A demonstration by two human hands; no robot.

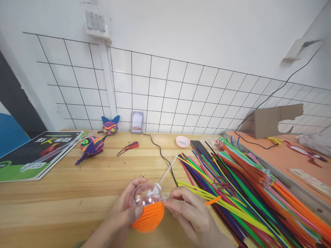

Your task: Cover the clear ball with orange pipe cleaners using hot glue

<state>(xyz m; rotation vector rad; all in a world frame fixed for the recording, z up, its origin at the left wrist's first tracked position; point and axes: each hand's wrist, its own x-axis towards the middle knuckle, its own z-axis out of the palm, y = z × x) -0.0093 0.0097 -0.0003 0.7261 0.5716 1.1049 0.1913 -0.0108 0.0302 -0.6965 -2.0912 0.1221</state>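
Observation:
A clear plastic ball (143,193) has its lower part covered in rows of orange pipe cleaner (150,218). Around its left side my left hand (126,206) is closed, the thumb pressing on the orange rows. My right hand (190,210) pinches the orange pipe cleaner at the ball's right edge. An orange end (213,200) sticks out beyond the right hand's knuckles, seemingly of the same strand. Behind the ball is a white piece, partly hidden, and a thin whitish strip (168,170) slants up from it; I cannot tell what they are.
Many coloured pipe cleaners (232,186) cover the right, with red-handled scissors (224,186) on them. Farther back are a phone (200,148), a pink bowl (182,141) and a black cable (160,148). Wrapped animal figures (91,146) and a book (33,155) lie left.

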